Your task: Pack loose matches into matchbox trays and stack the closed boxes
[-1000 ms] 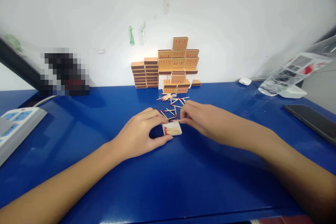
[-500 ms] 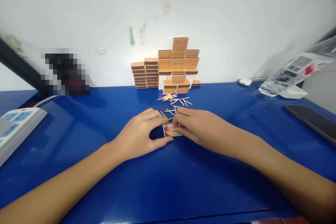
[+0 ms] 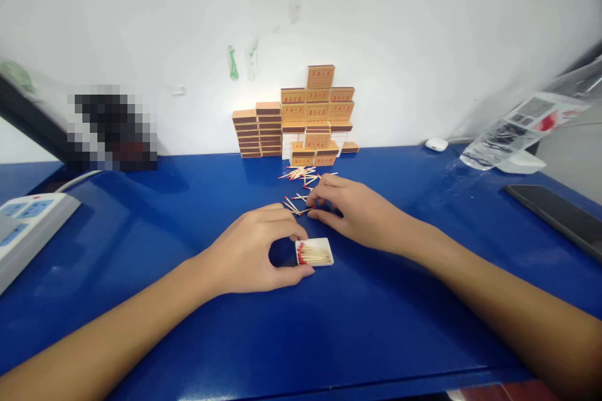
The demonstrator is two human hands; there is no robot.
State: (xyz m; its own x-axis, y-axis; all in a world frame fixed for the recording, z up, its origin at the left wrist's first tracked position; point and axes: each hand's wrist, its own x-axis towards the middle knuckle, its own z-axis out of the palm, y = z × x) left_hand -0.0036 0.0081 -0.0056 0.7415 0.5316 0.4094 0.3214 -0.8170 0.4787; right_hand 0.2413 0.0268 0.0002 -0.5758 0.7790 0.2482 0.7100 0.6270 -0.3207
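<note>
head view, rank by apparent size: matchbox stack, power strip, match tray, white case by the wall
1. matchbox stack
2. power strip, cut by the frame edge and nearer the camera, so a close call with the stack
3. match tray
4. white case, farther off, so it may look smaller than it is

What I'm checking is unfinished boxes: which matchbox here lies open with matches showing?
The white tray at the fingertips of the left hand: red-tipped matches show inside it. The other boxes sit stacked against the wall.

White power strip (image 3: pixel 28 225), dark phone (image 3: pixel 555 216)
</note>
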